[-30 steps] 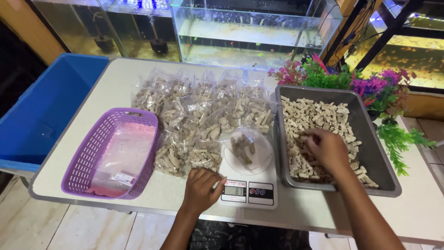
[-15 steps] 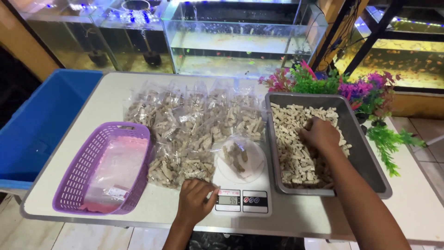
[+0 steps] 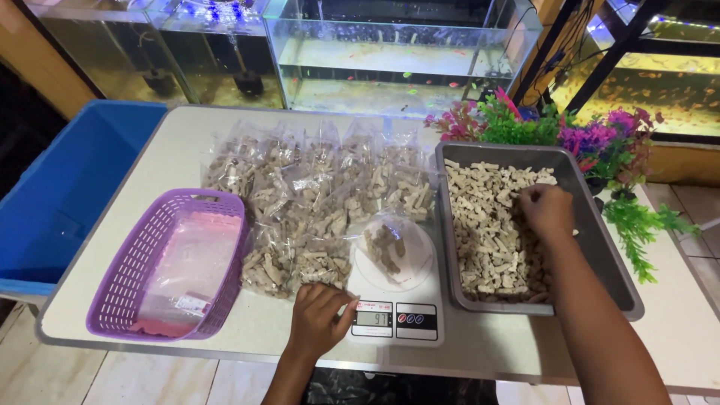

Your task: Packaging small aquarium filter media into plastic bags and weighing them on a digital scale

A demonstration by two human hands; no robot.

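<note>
On the white table (image 3: 187, 150), the left hand (image 3: 319, 319) rests with fingers curled loosely, empty, touching the left edge of the scale (image 3: 396, 311). A clear bag (image 3: 390, 247) with a few beige pieces sits on the scale. Over the grey tray (image 3: 592, 240) of pieces (image 3: 487, 240), the right hand (image 3: 547, 210) pinches downward; whether it holds any, I cannot tell. Filled bags (image 3: 315, 195) lie beside a purple basket (image 3: 142, 277).

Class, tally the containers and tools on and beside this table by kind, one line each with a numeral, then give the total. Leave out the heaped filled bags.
Purple basket: 1
Grey tray: 1
Blue tub: 1
White scale: 1
Open bag on the scale: 1
Total: 5
</note>
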